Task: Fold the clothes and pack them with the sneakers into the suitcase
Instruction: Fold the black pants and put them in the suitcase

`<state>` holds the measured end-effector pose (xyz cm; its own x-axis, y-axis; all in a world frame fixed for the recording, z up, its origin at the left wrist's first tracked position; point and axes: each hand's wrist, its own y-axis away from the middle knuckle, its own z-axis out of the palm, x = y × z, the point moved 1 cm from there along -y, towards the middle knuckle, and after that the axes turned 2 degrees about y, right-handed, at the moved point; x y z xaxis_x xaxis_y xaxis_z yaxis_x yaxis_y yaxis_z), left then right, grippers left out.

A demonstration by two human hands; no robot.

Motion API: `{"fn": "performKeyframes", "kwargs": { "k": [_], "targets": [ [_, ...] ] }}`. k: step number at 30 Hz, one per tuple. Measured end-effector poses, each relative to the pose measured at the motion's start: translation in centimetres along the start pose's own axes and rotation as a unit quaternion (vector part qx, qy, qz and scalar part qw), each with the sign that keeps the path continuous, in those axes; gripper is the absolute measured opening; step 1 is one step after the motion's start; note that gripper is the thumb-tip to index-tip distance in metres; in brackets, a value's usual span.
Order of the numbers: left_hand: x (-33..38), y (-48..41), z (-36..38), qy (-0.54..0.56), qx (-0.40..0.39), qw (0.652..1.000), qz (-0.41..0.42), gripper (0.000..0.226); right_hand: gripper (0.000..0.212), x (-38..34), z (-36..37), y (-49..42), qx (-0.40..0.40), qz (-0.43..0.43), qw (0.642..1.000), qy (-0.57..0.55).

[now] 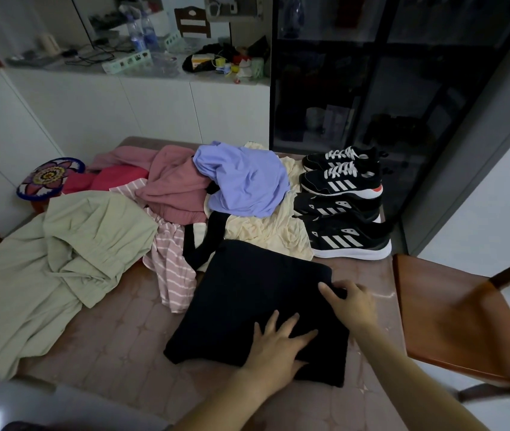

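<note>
Both of your grips are on the folded black garment [247, 306], which lies flat on the bench [117, 337] right in front of you. Your left grip [274, 346] presses down on its near part, palm down, fingers straight and spread apart. Your right grip [353, 300] sits at the garment's right edge, thumb lying on the cloth and fingers curled at the edge. You cannot tell whether they pinch it.

Four black sneakers [344, 194] with white stripes stand in a row along the bench's right side, beyond the garment and apart from it. Unfolded clothes are heaped across the rest of the bench: a green piece [61, 259] at the left, a pink-striped one [169, 262] touching the black garment's left side, a pink one [176, 188] behind, and a lilac top [247, 181] lying over a cream cloth [266, 231] beside the sneakers. A wooden chair [452, 321] stands at your right.
</note>
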<state>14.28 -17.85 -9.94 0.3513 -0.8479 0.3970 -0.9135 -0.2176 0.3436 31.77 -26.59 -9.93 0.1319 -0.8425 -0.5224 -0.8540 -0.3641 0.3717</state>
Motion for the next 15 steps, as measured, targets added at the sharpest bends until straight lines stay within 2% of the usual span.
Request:
{"fn": "performKeyframes", "kwargs": {
  "k": [3,5,8,11,12,15],
  "targets": [
    [0.0,0.5,0.0,-0.008,0.001,0.999,0.031,0.057,0.027,-0.6,-0.3,-0.5,0.02,-0.001,0.999,0.037],
    [0.2,0.8,0.2,-0.014,-0.002,0.999,0.042,0.059,0.024,-0.5,-1.0,-0.2,0.033,-0.004,0.999,0.028],
    [0.7,0.8,1.0,-0.036,-0.023,0.998,0.056,0.063,0.02,0.2,-1.1,0.0,-0.014,0.008,0.998,-0.06],
    [1.1,0.4,2.0,-0.066,-0.033,0.996,0.044,0.078,0.064,0.4,-0.9,-0.2,-0.069,0.025,0.987,-0.141],
    [1.2,0.4,2.2,-0.067,-0.031,0.997,0.04,0.081,0.072,0.3,-0.8,-0.4,-0.078,0.024,0.985,-0.15],
    [1.3,0.3,2.1,-0.066,-0.018,0.997,0.028,0.087,0.062,0.6,-0.4,-1.0,-0.098,0.04,0.981,-0.164]
  ]
}}
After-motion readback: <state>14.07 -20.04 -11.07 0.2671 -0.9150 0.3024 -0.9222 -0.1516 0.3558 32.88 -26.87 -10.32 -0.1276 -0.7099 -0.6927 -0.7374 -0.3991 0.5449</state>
